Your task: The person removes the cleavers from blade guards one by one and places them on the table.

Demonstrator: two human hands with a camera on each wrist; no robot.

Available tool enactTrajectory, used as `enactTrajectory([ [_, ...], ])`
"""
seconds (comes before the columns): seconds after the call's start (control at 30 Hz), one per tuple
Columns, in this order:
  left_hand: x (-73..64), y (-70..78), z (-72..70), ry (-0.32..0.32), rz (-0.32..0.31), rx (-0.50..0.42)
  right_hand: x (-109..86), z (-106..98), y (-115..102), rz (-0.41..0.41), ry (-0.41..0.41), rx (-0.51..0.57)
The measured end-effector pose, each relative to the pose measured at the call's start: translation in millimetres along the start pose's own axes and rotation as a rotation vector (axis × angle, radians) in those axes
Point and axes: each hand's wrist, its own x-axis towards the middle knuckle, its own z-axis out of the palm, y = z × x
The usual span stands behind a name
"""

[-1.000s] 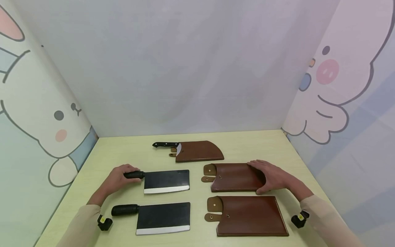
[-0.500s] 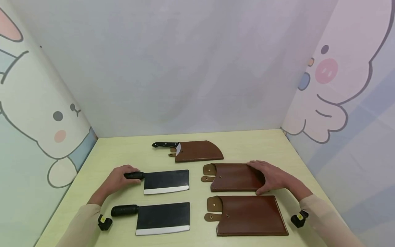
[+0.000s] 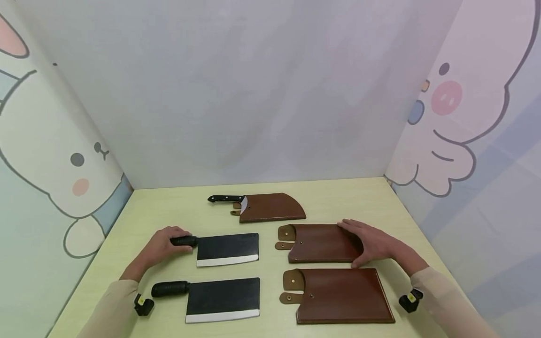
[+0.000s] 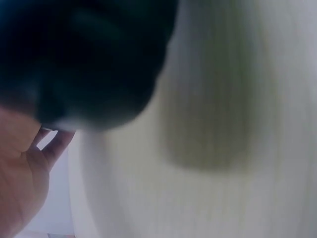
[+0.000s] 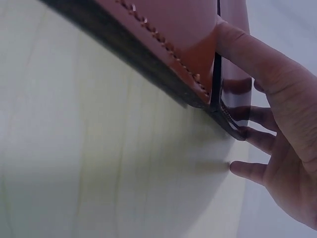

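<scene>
In the head view my left hand (image 3: pixel 168 244) holds the black handle of the farther cleaver (image 3: pixel 227 247), whose dark blade lies flat, pointing right. My left hand (image 4: pixel 22 178) in the left wrist view is partly hidden behind a blurred dark rounded shape (image 4: pixel 84 64). The right hand (image 3: pixel 372 241) grips the right end of the farther brown leather sheath (image 3: pixel 321 241), thumb at its near edge and fingers at its far edge. In the right wrist view, the right hand (image 5: pixel 287 109) appears beyond a stitched sheath corner (image 5: pixel 173 39).
Nearer me lie a second cleaver (image 3: pixel 224 298) and a second brown sheath (image 3: pixel 344 295). At the back, a knife (image 3: pixel 227 198) with a black riveted handle sits inside a curved brown sheath (image 3: pixel 274 207). Walls with cartoon prints stand around the pale table (image 3: pixel 169 206).
</scene>
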Motion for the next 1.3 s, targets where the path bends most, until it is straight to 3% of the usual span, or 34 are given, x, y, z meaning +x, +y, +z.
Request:
enactTrajectory([
  [0.4, -0.2, -1.9, 1.3, 0.001, 0.010, 0.020, 3.1, -23, -5, 0.026, 0.010, -0.002],
  [0.6, 3.9, 5.4, -11.2, -0.044, 0.037, 0.043, 10.8, -32, -10, 0.043, 0.063, 0.000],
  [0.77, 11.4, 12.5, -25.5, -0.043, 0.019, 0.037, 21.4, -42, -14, 0.018, 0.098, -0.016],
  [1.0, 27.7, 30.8, -32.8, -0.039, 0.033, 0.062, 37.3, -53, -24, 0.007, 0.121, -0.028],
  [1.3, 55.3, 64.8, -23.9, -0.039, 0.059, 0.123, 63.4, -51, -43, -0.016, 0.121, -0.010],
])
